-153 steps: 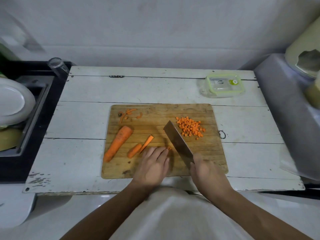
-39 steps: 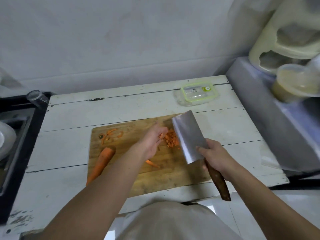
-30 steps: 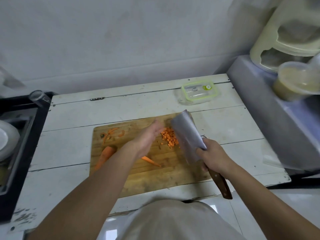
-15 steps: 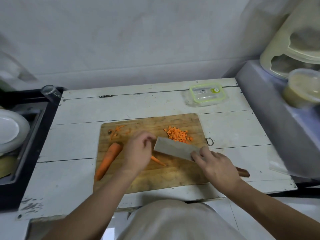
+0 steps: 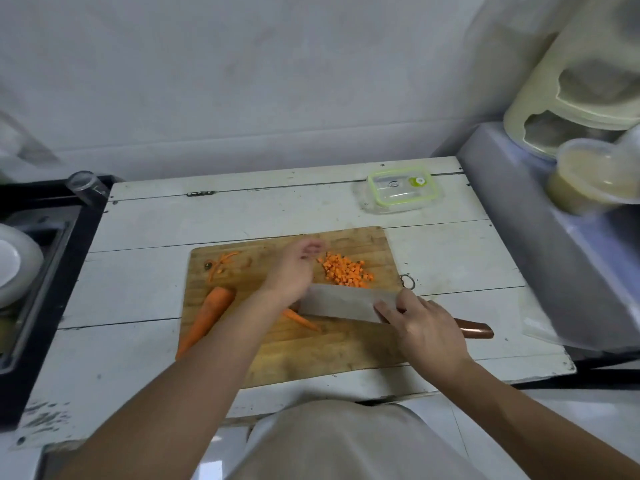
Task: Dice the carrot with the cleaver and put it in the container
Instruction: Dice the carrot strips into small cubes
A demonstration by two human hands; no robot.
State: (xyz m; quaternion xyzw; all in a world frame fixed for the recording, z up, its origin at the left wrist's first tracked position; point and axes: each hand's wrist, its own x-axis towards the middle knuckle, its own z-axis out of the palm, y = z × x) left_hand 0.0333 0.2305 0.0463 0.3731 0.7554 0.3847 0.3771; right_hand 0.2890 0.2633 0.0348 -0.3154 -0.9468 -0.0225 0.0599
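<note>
On the wooden cutting board [image 5: 311,355], a pile of diced carrot [image 5: 347,273] sits at the far right part. Just near of it the cleaver [image 5: 341,303] lies low across the board, blade pointing left, brown handle sticking out right over the white surface [image 5: 138,271]. Right hand [image 5: 424,329] is on the cleaver where blade meets handle, fingers reaching onto the blade; how tightly it grips, cannot tell. Left hand [image 5: 298,268] hovers just left of the dice, fingers loosely curled, blurred, nothing visibly held. A thin carrot strip [image 5: 300,318] lies under the blade's near edge. The whole carrot piece [image 5: 207,315] lies diagonally at the board's left side, partly hidden by the left forearm. Peel scraps [image 5: 221,263] sit at the far left corner of the board. Container [image 5: 401,189], clear with green-rimmed lid on, stands on the surface beyond the board's far right corner, well apart from the dice. A metal ring [image 5: 408,281] lies just off the board's right edge. A sink [image 5: 31,271] with white dishes is at left.
</note>
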